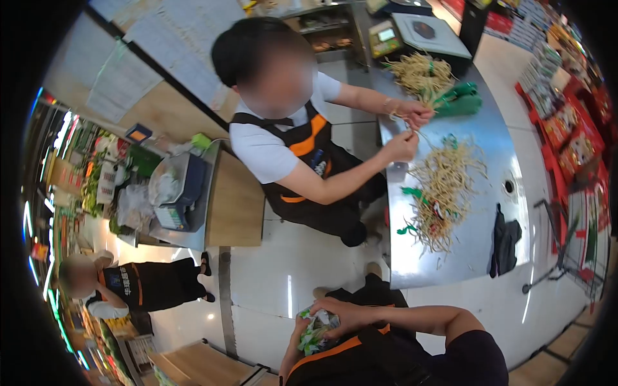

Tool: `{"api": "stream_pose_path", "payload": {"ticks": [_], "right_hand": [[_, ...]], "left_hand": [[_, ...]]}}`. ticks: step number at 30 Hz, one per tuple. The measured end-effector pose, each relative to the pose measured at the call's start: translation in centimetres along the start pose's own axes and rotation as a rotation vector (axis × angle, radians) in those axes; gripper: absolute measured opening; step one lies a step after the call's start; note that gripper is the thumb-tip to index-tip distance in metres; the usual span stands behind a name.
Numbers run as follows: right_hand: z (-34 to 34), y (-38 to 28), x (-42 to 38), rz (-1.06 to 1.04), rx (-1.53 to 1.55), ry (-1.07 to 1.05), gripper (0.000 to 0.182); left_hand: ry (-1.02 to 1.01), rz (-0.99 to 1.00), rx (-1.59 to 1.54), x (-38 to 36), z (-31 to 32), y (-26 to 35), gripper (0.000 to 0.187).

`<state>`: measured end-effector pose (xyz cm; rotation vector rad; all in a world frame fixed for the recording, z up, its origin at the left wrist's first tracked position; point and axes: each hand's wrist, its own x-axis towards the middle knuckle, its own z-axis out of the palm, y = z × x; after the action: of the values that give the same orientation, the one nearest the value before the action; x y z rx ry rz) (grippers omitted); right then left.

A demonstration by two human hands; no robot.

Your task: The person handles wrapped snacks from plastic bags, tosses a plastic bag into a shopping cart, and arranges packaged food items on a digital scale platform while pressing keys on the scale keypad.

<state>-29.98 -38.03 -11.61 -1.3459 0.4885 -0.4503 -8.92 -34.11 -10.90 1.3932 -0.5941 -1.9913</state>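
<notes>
A crumpled clear plastic bag with green and white print is held low in front of my black apron. My right hand wraps round its upper right side, fingers curled over it. From the left, my left hand grips the bag's other side, its fingers partly hidden. What the bag holds cannot be made out. Orange trim on my apron runs just below the bag.
Across from me a person in an apron works thin pale stalks at a metal table. A stalk pile, green bundle, scale and black cloth lie there. A cart stands right; another person stands left.
</notes>
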Motion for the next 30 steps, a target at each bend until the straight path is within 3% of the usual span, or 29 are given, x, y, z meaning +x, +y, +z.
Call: {"api": "stream_pose_path", "payload": {"ticks": [11, 15, 16, 19, 21, 22, 24, 27, 30], "right_hand": [[0.5, -1.1, 3.5, -0.092, -0.153, -0.203, 0.079], [2.1, -2.8, 5.4, 0.017, -0.230, -0.063, 0.079], [2.2, -3.0, 6.2, 0.013, -0.150, -0.045, 0.077], [2.3, -3.2, 9.2, 0.129, -0.099, -0.047, 0.074], [2.0, -2.9, 11.7, 0.119, -0.032, -0.078, 0.072], [1.8, -4.8, 12.8, 0.177, -0.022, -0.107, 0.066], [1.4, -5.3, 15.1, 0.204, -0.042, -0.161, 0.065], [1.4, -6.8, 18.7, 0.220, -0.047, -0.215, 0.063], [2.4, -7.4, 22.0, 0.194, -0.107, -0.277, 0.061]], "left_hand": [[0.103, -0.093, -0.181, -2.2, -0.2, 2.5, 0.050], [0.166, -0.126, -0.293, -4.2, -1.7, 3.7, 0.047], [0.203, -0.089, -0.372, -3.8, -3.1, 2.2, 0.038], [0.100, 0.089, -0.053, -6.5, -2.1, 7.8, 0.033], [0.020, 0.151, -0.077, -6.5, -3.7, 9.2, 0.033], [-0.021, 0.154, -0.269, -6.3, -4.4, 9.7, 0.032], [-0.337, 0.151, -0.564, -1.4, -9.8, 6.7, 0.030], [-0.131, 0.104, -0.856, -2.9, -10.3, 8.9, 0.030], [-0.176, 0.160, -0.928, -3.8, -12.8, 9.8, 0.030]]}}
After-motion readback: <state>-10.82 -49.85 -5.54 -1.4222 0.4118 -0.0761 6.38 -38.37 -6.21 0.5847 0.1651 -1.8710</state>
